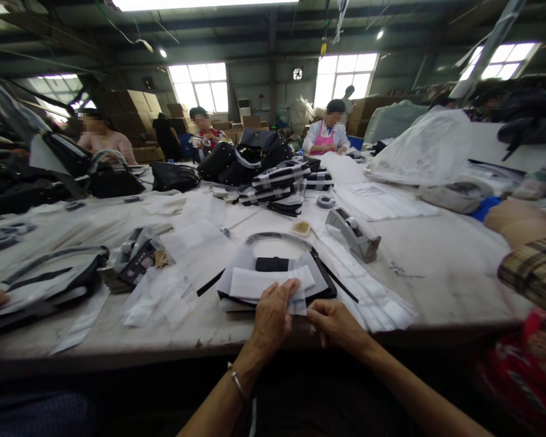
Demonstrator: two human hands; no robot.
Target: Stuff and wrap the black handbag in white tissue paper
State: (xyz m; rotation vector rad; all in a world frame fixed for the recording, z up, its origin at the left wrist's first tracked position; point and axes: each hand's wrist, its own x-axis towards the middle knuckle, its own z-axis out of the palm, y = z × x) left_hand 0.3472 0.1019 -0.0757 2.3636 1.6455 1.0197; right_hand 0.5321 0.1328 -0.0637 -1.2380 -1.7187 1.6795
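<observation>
A black handbag (328, 280) lies in front of me at the table's front edge, its wrapped handle (279, 235) arching away from me. On it lie pale wrapping and a folded white strip (250, 283). My left hand (275, 306) presses flat on the strip, fingers stretched out. Under and beside those fingers is a thin translucent sheet (299, 302). My right hand (334, 321) pinches at the sheet's lower right corner, thumb and forefinger together. Black straps (339, 278) stick out at both sides of the bag.
A tape dispenser (353, 233) and a small dish (301, 227) stand beyond the bag. White sheets (368, 285) lie to the right, loose wrapping (157, 297) to the left. Black bags (241, 158) are piled farther back. Co-workers' hands (519, 218) reach in from both sides.
</observation>
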